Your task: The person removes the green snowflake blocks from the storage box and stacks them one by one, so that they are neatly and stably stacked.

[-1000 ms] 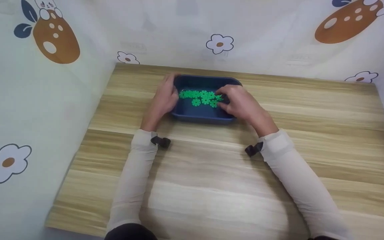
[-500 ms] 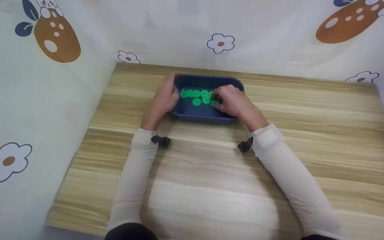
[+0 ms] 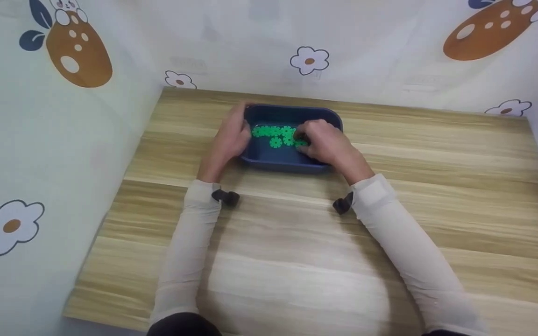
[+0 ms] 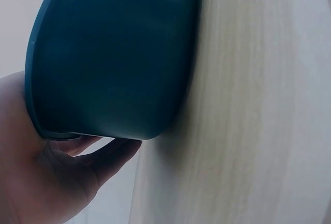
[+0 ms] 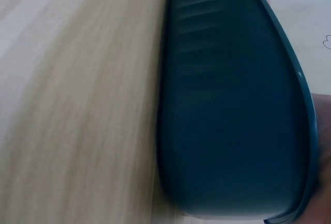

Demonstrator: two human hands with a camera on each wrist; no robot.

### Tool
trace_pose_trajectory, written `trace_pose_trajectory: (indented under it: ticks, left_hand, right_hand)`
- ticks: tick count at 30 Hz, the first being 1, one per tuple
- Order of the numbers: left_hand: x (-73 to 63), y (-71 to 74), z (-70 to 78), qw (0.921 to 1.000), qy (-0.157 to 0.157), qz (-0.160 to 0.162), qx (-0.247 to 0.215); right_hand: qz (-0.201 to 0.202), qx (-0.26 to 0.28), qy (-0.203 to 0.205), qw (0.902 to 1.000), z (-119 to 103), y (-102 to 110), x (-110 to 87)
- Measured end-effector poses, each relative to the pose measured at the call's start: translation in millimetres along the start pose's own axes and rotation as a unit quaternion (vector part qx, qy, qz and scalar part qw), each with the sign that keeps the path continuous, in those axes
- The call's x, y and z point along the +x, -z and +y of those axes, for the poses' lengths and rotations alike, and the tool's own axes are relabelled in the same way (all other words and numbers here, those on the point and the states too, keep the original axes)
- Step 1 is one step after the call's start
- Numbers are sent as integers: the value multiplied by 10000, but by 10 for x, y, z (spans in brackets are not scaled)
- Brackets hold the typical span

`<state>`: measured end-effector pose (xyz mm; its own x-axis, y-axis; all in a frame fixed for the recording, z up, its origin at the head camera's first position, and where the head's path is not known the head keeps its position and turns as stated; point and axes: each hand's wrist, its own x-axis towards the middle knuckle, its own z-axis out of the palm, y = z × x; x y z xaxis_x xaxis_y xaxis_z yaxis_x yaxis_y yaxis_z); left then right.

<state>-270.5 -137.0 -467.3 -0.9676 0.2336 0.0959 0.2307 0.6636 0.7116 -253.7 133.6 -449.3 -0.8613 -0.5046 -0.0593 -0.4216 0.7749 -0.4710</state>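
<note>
Several bright green, notched discs (image 3: 273, 131) cluster in a navy tray (image 3: 287, 164).

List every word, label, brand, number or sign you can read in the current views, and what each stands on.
Readable text: none.
Back wall: pale marks, too faint to read; the flowers are pictures, not lettering.
Blue bin and green pieces: no lettering visible.
</note>
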Motion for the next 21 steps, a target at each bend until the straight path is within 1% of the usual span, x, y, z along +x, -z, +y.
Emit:
trace_pose_trajectory:
  ticks: [7, 14, 21]
  left_hand:
    - [-6, 1, -9, 9999, 132, -54, -30]
    - [-4, 5, -19, 10000, 74, -30, -27]
    - [1, -4, -27, 9999, 85, -27, -64]
  right_hand:
    - [-39, -20, 0, 10000, -23, -16, -10]
    - [0, -214, 61, 9998, -25, -23, -18]
    - [-52, -240, -24, 9997, -6, -32, -22]
